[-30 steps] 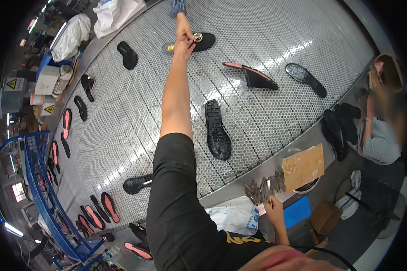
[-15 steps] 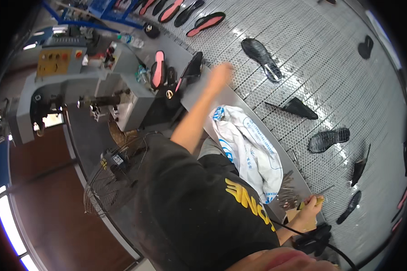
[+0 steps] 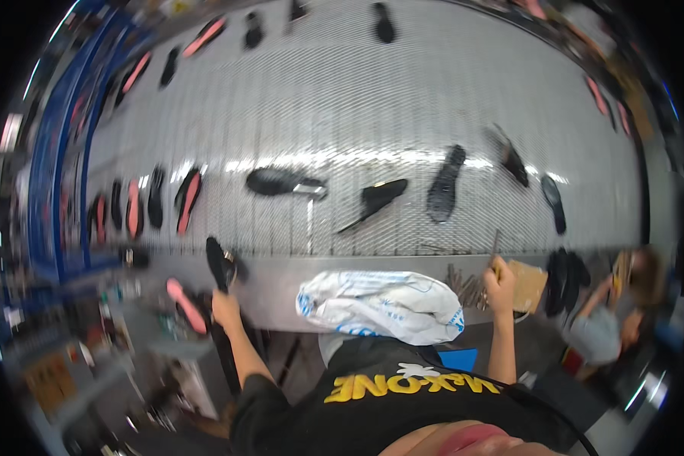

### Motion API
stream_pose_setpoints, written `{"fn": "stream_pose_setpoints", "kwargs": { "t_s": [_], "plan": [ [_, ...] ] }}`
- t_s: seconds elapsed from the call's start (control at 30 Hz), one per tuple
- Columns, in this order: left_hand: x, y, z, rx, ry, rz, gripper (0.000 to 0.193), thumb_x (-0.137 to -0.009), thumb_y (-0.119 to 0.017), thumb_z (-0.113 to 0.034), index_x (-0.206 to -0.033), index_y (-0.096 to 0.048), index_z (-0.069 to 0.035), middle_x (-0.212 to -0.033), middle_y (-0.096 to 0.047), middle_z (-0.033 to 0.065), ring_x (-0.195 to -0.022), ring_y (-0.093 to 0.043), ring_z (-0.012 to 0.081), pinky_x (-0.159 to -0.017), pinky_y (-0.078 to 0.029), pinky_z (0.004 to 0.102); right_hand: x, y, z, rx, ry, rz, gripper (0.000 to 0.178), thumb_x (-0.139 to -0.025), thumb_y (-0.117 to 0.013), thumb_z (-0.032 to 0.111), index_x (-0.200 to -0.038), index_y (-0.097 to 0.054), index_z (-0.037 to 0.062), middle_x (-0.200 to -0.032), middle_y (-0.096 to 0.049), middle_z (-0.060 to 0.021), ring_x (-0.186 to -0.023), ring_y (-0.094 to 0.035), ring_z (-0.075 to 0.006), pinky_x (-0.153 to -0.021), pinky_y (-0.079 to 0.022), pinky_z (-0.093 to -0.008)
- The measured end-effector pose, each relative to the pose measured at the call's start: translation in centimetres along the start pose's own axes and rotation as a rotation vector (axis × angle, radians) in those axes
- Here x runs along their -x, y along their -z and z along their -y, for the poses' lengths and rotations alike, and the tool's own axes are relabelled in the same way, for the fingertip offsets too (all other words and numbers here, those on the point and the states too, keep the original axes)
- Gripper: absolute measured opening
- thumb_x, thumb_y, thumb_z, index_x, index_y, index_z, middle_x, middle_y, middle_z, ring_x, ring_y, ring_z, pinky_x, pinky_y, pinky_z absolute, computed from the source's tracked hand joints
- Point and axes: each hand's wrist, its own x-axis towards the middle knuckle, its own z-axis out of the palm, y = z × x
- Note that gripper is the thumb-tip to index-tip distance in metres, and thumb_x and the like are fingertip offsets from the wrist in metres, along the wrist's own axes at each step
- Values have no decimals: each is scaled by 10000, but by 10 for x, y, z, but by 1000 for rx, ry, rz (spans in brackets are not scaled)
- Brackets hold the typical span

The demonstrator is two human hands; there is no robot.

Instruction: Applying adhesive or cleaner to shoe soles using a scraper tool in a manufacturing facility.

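My left hand (image 3: 224, 310) is closed on the end of a black shoe (image 3: 220, 262), which points up and away over the grey ledge. Motion blur hides the shoe's finer shape. My right hand (image 3: 498, 287) grips a slim tool (image 3: 497, 247) with a yellowish handle and a thin metal shaft standing upward; its exact kind does not show. Between my hands a crumpled white plastic sack (image 3: 380, 304) with blue print lies on the ledge in front of me.
A wide mesh conveyor (image 3: 319, 99) spreads ahead, carrying several black soles (image 3: 446, 186) and pink-lined pieces (image 3: 189, 199). Thin metal rods (image 3: 467, 289) and a cardboard piece (image 3: 530, 285) lie near my right hand. Another person (image 3: 596, 330) sits at the right. Machines stand at the left.
The view has swung round and levelled out. My left hand, blurred and with no shoe visible in it before, now holds the black shoe. My right hand still grips the tool.
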Motion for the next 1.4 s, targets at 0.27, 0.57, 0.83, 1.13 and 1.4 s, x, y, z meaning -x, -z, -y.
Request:
{"fn": "stream_pose_setpoints", "kwargs": {
  "t_s": [0.27,0.57,0.83,1.13,1.4],
  "plan": [
    [31,4,-312,1025,-633,644,580,-763,-585,30,-1312,-399,16,-1205,-523,105,-1077,-513,204,-919,-404,306,42,45,-55,-225,-204,-140,158,-788,-507,43,-704,-374,41,-611,-306,-11,-585,-328,-75,-500,-302,-275],
    [143,-101,-840,1199,-658,1328,627,-839,-610,-31,-1370,-278,-1,-958,-595,166,-763,-624,272,-642,-554,420,55,57,-81,-372,-436,-250,201,-774,-510,27,-678,-335,54,-594,-292,1,-571,-313,-66,-481,-275,-265],
    [146,-108,-940,1209,-569,1169,592,-881,-610,-302,-1318,-360,9,-1232,-499,180,-991,-590,327,-854,-506,381,38,42,-112,-372,-477,-160,213,-780,-529,56,-684,-339,66,-617,-313,3,-596,-331,-65,-504,-289,-256],
    [244,-9,-484,828,-767,1806,284,-890,-597,-175,-1102,-618,12,-896,-657,54,-754,-606,116,-647,-494,245,-35,7,-56,-776,-302,193,177,-902,-464,88,-730,-482,51,-609,-437,32,-553,-372,-41,-484,-296,-222],
    [253,15,-367,1347,-437,1447,131,-868,-581,-81,-928,-631,26,-751,-617,50,-618,-551,103,-549,-452,237,-8,-37,12,-618,-142,510,143,-881,-499,135,-792,-552,37,-630,-464,40,-555,-378,-37,-501,-303,-216]
  ]
}}
